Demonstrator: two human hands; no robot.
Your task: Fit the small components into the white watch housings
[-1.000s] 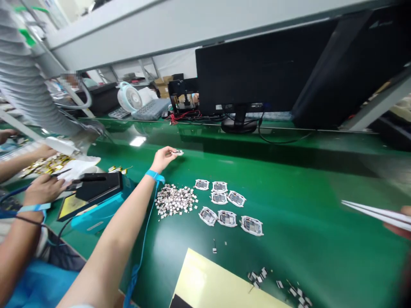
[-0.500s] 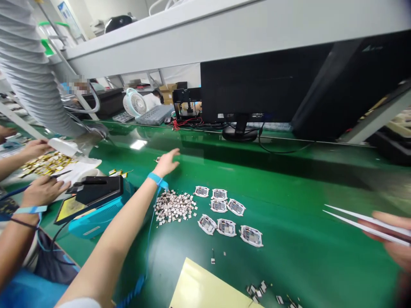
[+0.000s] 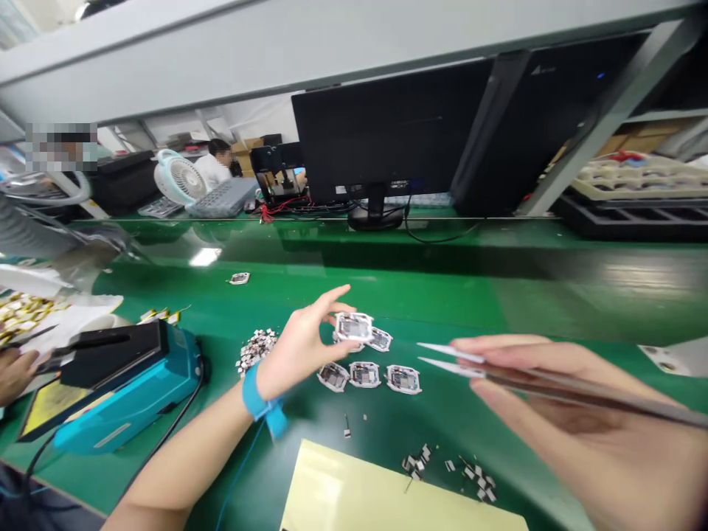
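Note:
My left hand pinches a small white-framed circuit board between thumb and fingers, lifted just above a cluster of like boards on the green belt. A blue wrist strap rings that wrist. My right hand is closed round a pair of silver tweezers, whose tips point left toward the boards. A heap of tiny metal parts lies left of my left hand. One single board sits farther back on the belt.
A teal soldering station stands at the left, with another person's hand beside it. A yellow mat lies near the front edge, small loose parts beside it. Black monitors, a small fan and trays line the back.
My left hand let go of a board far back on the belt, drew back and picked up another from the cluster. My right hand with the tweezers moved in leftward.

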